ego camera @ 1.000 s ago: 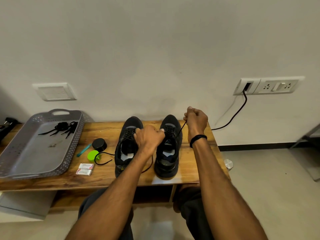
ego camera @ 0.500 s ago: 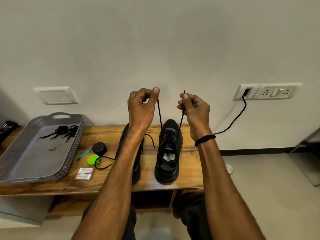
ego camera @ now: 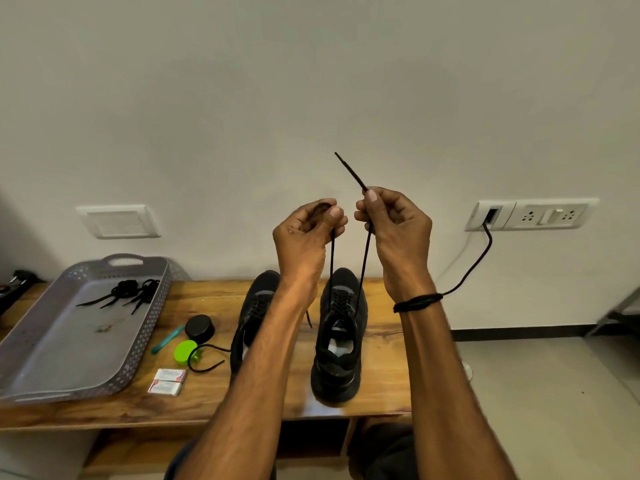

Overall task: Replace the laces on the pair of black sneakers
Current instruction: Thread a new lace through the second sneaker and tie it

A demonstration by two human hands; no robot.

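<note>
Both hands are raised above the sneakers, in front of the wall.

Left hand: fingers curled, thumb and fingers pinching 1 end of the black lace. That end is bunched inside the grip.

Right hand: fingers curled, pinching the other strand. Its tip sticks up and to the left past my thumb.

The 2 strands run down close together, nearly straight, into the top eyelets of the right sneaker. That sneaker stands upright on the wooden bench, toe toward the wall, and is laced along the front.

The left sneaker stands just beside it, partly hidden by my left forearm. A loose lace loop lies on the bench to its left, touching the green cap.

Also on the bench:
- A black round lid.
- A teal stick.
- 2 small white boxes near the front edge.
- A grey tray at far left, holding a bundle of black laces.

There's a black band on my right wrist. A black cable hangs from the wall socket.
</note>
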